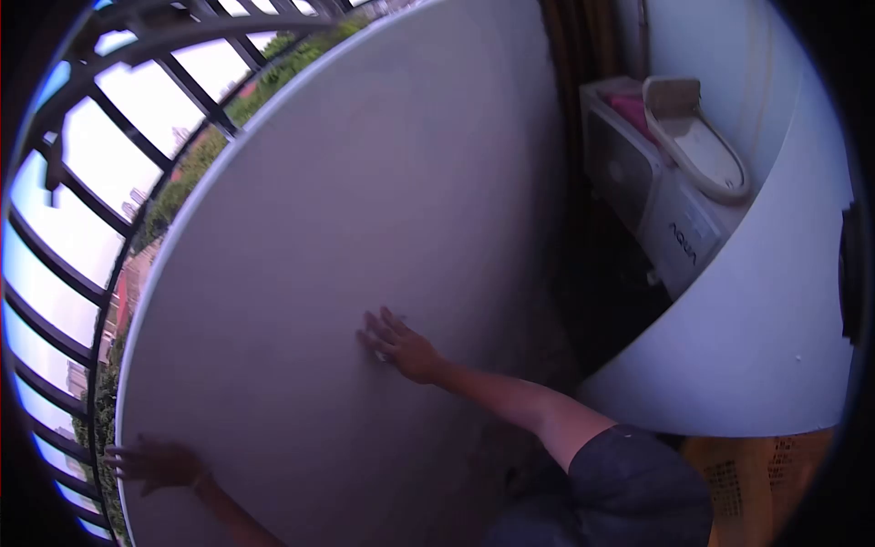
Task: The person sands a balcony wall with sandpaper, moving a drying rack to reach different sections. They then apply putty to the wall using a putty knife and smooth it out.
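A broad, smooth grey balcony wall (346, 210) fills the middle of the head view. My left hand (157, 463) is at its pale outer edge, low on the left, with fingers stretched out and spread. Nothing shows in that hand. Near the centre, my right hand (401, 348) reaches across with its fingers extended over the wall face, seemingly touching it. A small whitish spot shows beneath those fingers, too small to identify. Both hands are slightly blurred and dim.
Dark metal railings (105, 296) curve along the left, with trees and buildings beyond. An AQUA outdoor air-conditioner unit (670, 242) stands upper right, bearing a beige seat-shaped object (702, 150). A white curved surface (729, 351) is at right, above a printed brown carton (747, 488).
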Demonstrator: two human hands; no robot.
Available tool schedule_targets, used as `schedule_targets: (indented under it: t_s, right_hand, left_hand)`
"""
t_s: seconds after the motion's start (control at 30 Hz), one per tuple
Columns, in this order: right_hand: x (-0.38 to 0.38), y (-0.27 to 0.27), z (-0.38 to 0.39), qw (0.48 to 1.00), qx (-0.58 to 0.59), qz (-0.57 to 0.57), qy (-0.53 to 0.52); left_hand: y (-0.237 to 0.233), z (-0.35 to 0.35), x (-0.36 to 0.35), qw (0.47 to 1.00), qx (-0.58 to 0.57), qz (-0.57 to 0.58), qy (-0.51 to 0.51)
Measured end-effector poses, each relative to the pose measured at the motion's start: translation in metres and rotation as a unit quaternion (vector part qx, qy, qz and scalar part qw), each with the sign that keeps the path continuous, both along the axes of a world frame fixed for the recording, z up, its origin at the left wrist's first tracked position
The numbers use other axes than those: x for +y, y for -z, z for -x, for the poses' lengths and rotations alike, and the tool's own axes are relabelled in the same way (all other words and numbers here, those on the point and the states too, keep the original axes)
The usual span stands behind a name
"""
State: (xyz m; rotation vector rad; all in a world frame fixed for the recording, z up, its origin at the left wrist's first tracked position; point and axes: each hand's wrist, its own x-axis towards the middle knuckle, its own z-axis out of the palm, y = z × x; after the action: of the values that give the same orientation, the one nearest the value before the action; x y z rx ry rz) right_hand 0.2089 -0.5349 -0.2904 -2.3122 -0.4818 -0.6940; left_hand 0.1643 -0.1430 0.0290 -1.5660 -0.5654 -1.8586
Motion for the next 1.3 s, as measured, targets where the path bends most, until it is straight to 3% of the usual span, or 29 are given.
schedule_targets:
  t_s: [0.03, 0.1, 0.17, 0.2, 0.27, 0.33, 0.43, 0.63, 0.73, 0.87, 0.97, 1.1, 1.17, 1.27, 1.3]
  right_hand:
    - [0.001, 0.058, 0.029, 0.994, 0.082, -0.065, -0.034]
    - [-0.006, 0.195, 0.092, 0.964, 0.263, -0.022, 0.041]
    - [-0.036, 0.265, 0.164, 0.951, 0.232, -0.094, 0.182]
    - [-0.051, 0.261, 0.183, 0.846, 0.344, -0.257, 0.315]
    - [-0.096, 0.260, 0.216, 0.757, 0.511, -0.065, 0.403]
    - [-0.124, 0.265, 0.238, 0.774, 0.398, -0.183, 0.458]
    - [-0.161, 0.218, 0.241, 0.775, 0.382, -0.299, 0.406]
    - [-0.170, 0.171, 0.231, 0.776, 0.326, -0.376, 0.388]
    - [-0.160, 0.154, 0.243, 0.777, 0.369, -0.352, 0.369]
    - [-0.131, 0.103, 0.257, 0.694, 0.466, -0.424, 0.348]
    - [-0.123, 0.150, 0.257, 0.705, 0.450, -0.391, 0.384]
    - [-0.129, 0.143, 0.236, 0.701, 0.413, -0.477, 0.333]
    - [-0.134, 0.121, 0.215, 0.701, 0.356, -0.530, 0.317]
    - [-0.149, 0.041, 0.168, 0.679, 0.364, -0.550, 0.322]
    - [-0.153, 0.032, 0.144, 0.706, 0.318, -0.545, 0.322]
  left_hand:
    - [0.000, 0.003, -0.014, 0.998, 0.053, -0.024, 0.010]
    - [0.007, 0.000, -0.037, 0.990, 0.116, -0.077, 0.028]
    - [0.014, -0.006, -0.055, 0.981, 0.149, -0.114, 0.053]
    - [0.016, -0.010, -0.064, 0.976, 0.161, -0.131, 0.069]
    - [0.018, -0.018, -0.086, 0.965, 0.189, -0.153, 0.098]
    - [0.025, -0.028, -0.105, 0.960, 0.205, -0.157, 0.108]
    - [0.034, -0.044, -0.128, 0.950, 0.224, -0.169, 0.139]
    - [0.033, -0.051, -0.176, 0.900, 0.288, -0.196, 0.263]
    - [0.020, -0.044, -0.190, 0.873, 0.384, -0.207, 0.218]
    - [-0.008, -0.053, -0.203, 0.831, 0.456, -0.252, 0.197]
    - [-0.026, -0.064, -0.221, 0.806, 0.481, -0.259, 0.228]
    - [-0.042, -0.080, -0.240, 0.805, 0.469, -0.251, 0.263]
    - [-0.042, -0.084, -0.246, 0.811, 0.455, -0.252, 0.268]
    - [-0.045, -0.088, -0.260, 0.812, 0.453, -0.259, 0.262]
    - [-0.047, -0.088, -0.267, 0.810, 0.459, -0.265, 0.252]
